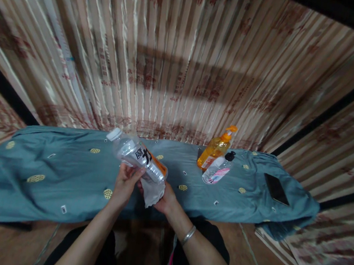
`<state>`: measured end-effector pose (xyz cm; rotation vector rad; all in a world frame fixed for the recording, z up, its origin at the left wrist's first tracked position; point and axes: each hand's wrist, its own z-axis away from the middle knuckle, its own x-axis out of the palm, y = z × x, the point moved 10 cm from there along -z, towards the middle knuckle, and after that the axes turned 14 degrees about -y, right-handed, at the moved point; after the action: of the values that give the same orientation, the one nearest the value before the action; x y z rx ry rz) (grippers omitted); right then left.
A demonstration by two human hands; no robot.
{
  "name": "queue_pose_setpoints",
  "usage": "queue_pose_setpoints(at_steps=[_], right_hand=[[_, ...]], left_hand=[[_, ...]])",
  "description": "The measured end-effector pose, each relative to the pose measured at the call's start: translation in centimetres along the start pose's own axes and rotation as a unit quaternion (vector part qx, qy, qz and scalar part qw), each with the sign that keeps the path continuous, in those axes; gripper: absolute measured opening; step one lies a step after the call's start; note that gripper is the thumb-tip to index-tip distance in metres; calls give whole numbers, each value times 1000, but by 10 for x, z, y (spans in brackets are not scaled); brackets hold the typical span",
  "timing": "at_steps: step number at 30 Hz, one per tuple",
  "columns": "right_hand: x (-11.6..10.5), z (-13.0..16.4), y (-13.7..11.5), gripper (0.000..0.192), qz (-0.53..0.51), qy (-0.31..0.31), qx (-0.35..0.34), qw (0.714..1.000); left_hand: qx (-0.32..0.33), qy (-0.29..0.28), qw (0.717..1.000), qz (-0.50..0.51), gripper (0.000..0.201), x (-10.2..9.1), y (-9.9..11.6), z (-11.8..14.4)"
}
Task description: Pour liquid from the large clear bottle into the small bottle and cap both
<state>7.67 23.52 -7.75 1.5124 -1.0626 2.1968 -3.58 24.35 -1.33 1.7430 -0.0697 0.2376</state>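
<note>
A clear plastic drink bottle (141,154) with a white cap and a silver label with black lettering and an orange patch is held tilted above the cloth, cap toward the upper left. My left hand (127,179) grips its near side, thumb lying along the label. Under the bottle's base, my right hand (165,199) has its fingers closed on a whitish cloth or tissue (152,191), pressed against the bottle's lower end. Part of the right fingers is hidden behind the cloth.
A pump bottle of orange liquid (214,151) and a clear bottle with a black top (218,169) stand to the right. Farther right lies a dark phone-like slab (276,189). Blue-green patterned fabric (76,171) covers the surface; a pleated curtain (173,62) hangs behind.
</note>
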Motion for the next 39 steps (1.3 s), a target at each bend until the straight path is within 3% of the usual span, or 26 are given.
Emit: queue_pose_setpoints(at_steps=[3, 11, 17, 20, 26, 28, 29, 32, 33, 34, 36, 39], right_hand=[[-4, 5, 1, 60, 8, 12, 4, 1000], [-17, 26, -6, 66, 3, 71, 17, 997], [-30, 38, -20, 35, 60, 92, -14, 994], [-35, 47, -40, 26, 175, 95, -48, 979], [-37, 71, -106, 24, 346, 156, -144, 914], [-23, 77, -128, 41, 468, 165, -172, 851], [-14, 77, -134, 52, 562, 166, -170, 792], [0, 67, -122, 80, 818, 162, -75, 546], [-6, 63, -114, 86, 856, 162, -35, 490], [-13, 61, -107, 88, 877, 161, -6, 452], [-26, 58, -93, 85, 894, 152, 9, 421], [-35, 58, -77, 73, 890, 126, -18, 438]], left_hand=[[16, 16, 999, -22, 61, -6, 7, -4], [28, 17, 993, -109, 60, -13, 12, -14], [12, 14, 988, -154, 72, -23, 2, -20], [7, -1, 988, -153, 72, -25, -3, -22], [9, -22, 990, -141, 65, -21, -9, -24], [10, -26, 989, -145, 63, -20, -10, -25], [9, -25, 989, -148, 63, -21, -11, -25], [8, -17, 987, -161, 65, -26, -10, -24], [8, -15, 986, -164, 65, -28, -10, -24], [7, -13, 986, -166, 65, -30, -10, -24], [6, -14, 986, -167, 62, -32, -9, -24], [4, -19, 986, -163, 63, -34, -10, -23]])
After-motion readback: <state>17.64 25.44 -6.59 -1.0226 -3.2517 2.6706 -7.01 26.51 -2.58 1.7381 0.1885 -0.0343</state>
